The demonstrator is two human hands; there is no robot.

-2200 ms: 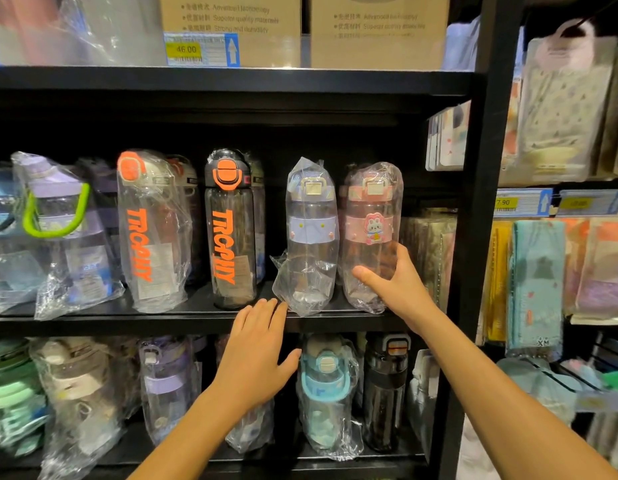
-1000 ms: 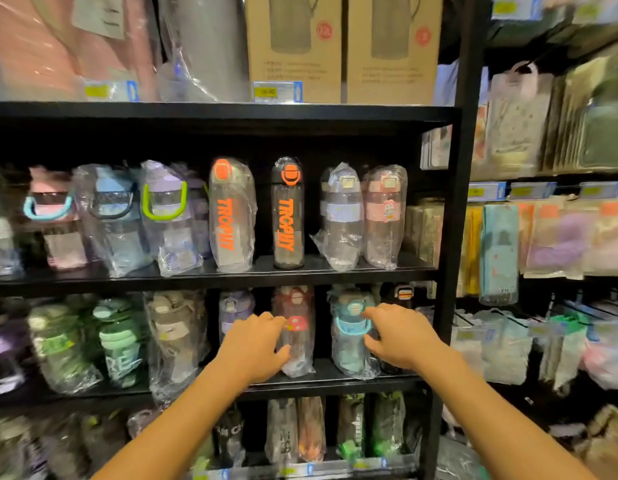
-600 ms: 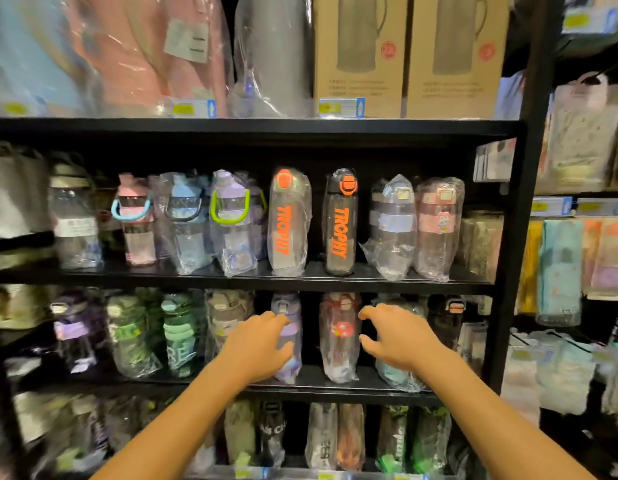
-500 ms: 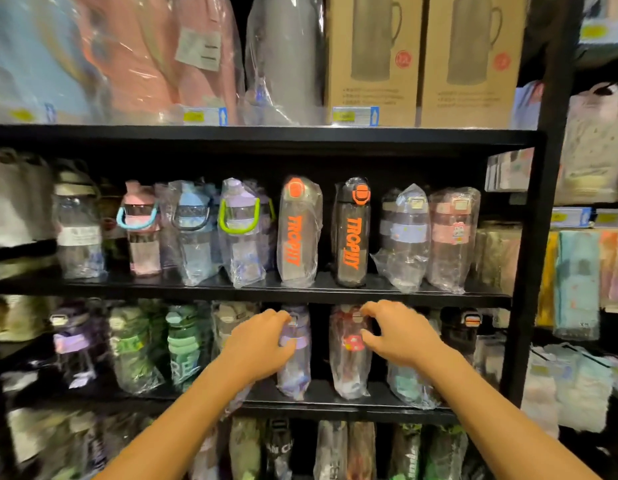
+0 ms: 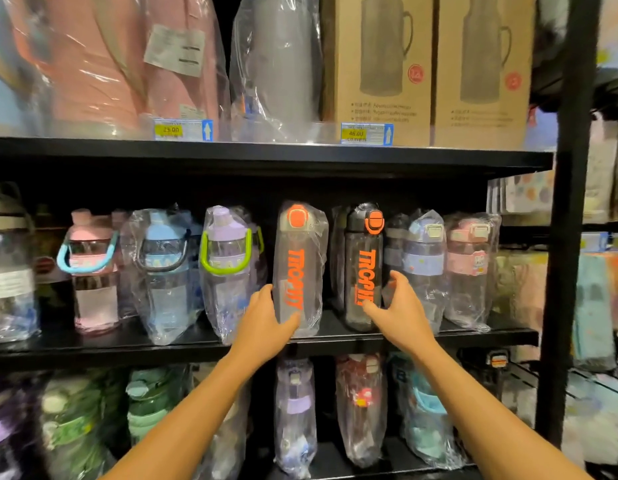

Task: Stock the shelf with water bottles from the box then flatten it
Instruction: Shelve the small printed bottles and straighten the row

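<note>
On the middle shelf (image 5: 92, 344) two bottles with orange lettering stand upright side by side. My left hand (image 5: 266, 318) wraps the lower part of the grey one in a plastic bag (image 5: 298, 265). My right hand (image 5: 401, 310) curls around the bottom of the dark unbagged one (image 5: 364, 265), thumb to its right. Bagged bottles flank them: a purple one with a green handle (image 5: 227, 268) on the left, a clear blue-banded one (image 5: 421, 265) on the right. The box is out of view.
A black upright post (image 5: 564, 237) bounds the shelf on the right, with hanging goods beyond. The top shelf holds bagged flasks and two cardboard cartons (image 5: 428, 64). The lower shelf carries more bagged bottles (image 5: 361, 407).
Both hands rose from the lower shelf's bottles to the middle shelf and closed around the two orange-lettered bottles. The view moved closer and upward.
</note>
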